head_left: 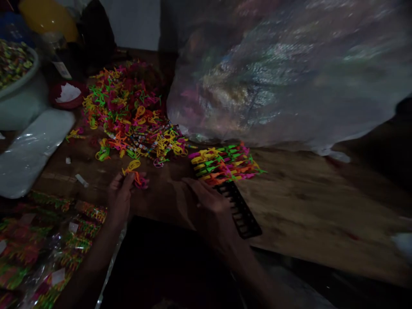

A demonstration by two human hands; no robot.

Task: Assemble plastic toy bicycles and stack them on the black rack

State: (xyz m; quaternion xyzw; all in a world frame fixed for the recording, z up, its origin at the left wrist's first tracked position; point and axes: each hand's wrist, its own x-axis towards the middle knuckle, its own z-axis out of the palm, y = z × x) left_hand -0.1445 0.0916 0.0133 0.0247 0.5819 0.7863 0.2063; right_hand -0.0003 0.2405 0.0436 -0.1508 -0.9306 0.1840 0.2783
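Left hand [120,193] is pinching a few plastic toys [137,178] just below the pile [122,96]. Right hand [210,197] is resting beside or over the black rack [248,225], fingers loosely parted, seemingly holding nothing. Looks like rack loading; next move is probably needing one toy passed across, lined up with a bare slot.
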